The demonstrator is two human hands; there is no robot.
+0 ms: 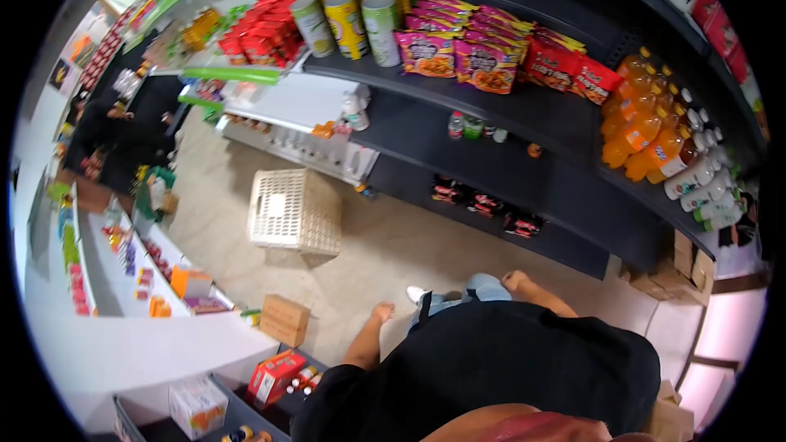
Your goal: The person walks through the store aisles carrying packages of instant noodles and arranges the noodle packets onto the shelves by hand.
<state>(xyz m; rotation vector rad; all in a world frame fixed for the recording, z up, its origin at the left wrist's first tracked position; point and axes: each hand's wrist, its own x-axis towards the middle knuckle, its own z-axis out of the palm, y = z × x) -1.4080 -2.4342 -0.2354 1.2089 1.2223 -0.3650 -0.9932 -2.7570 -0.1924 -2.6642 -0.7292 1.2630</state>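
Observation:
My left hand (pixel 382 311) hangs low over the floor, away from the shelves, with its small visible fingers loosely apart and nothing seen in them. Beside my jeans, my right hand (pixel 514 280) is curled closed, with nothing visible in it. Its nearest neighbour ahead is the dark lower shelf (pixel 573 250). Neither hand touches any goods. A cream plastic basket (pixel 295 211) with slotted sides stands on the floor ahead to the left. Higher up, the dark shelf holds yellow and green cans (pixel 345 24), purple noodle packs (pixel 487 61) and red noodle packs (pixel 565 69).
Orange drink bottles (pixel 647 131) and white bottles (pixel 708 180) fill the shelf's right end. Cardboard boxes (pixel 684 270) sit below them. A brown carton (pixel 284 319) and a red box (pixel 274 376) are at left. Across the aisle runs a white shelf (pixel 110 270) with small packs.

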